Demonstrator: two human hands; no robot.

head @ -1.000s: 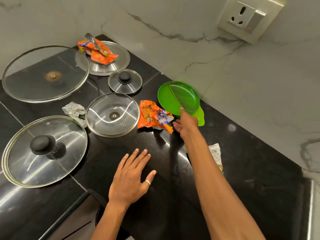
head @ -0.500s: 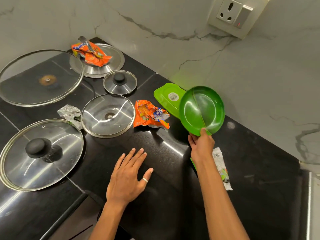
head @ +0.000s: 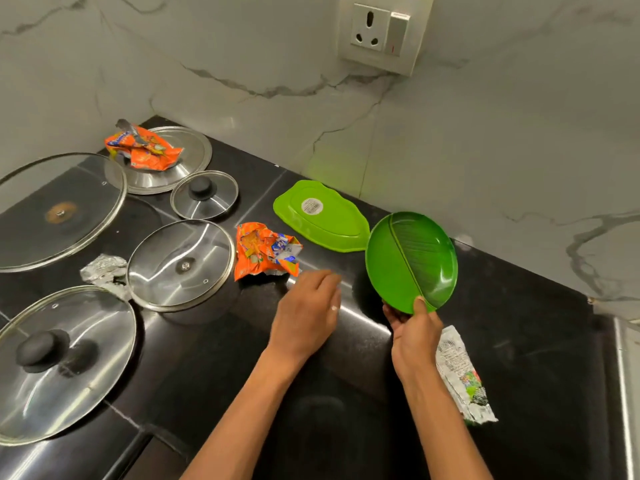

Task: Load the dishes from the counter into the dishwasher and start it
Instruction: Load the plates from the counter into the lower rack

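Plate now lifted clear of the counter, centre right, right hand pinching its lower rim, left hand sliding forward loose and empty, so this dish looks ready for loading.

Bright, even indoor light falls from above. The glossy black desk mirrors it in white streaks, strongest just beside the left hand, and the glass lids carry hard highlights. A soft shadow lies under the green plate, which throws a green tinge on the marble wall. Motion blur smears the left hand's fingers; the right hand is sharper. Straight lines bow toward the frame edges.
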